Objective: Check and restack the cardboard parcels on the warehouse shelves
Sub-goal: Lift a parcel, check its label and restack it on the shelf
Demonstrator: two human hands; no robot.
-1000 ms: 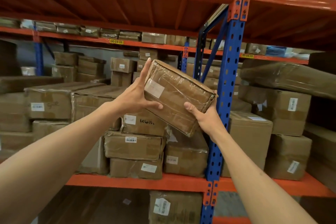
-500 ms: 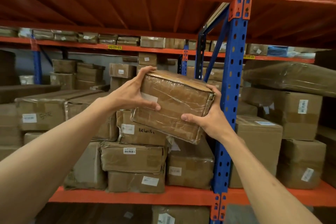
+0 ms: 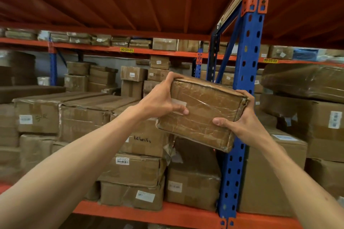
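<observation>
I hold a flat cardboard parcel [image 3: 202, 111] wrapped in clear tape, up in front of the shelf at chest height, tilted down to the right. My left hand [image 3: 160, 100] grips its left end, with the thumb lying over a white label. My right hand [image 3: 242, 122] grips its right lower corner, thumb on the front face. Below the parcel stands a stack of taped boxes [image 3: 137, 165] on the orange shelf [image 3: 167, 214].
A blue upright post [image 3: 242, 98] stands just behind the parcel's right end. Larger boxes [image 3: 271, 171] fill the bay right of the post. Long cartons [image 3: 61, 115] lie at the left. An orange deck [image 3: 130, 5] runs overhead. Further racks with parcels stand behind.
The parcel has dropped lower and turned its broad face toward me, now more level. Both hands kept their grip; the view has shifted closer to the shelf.
</observation>
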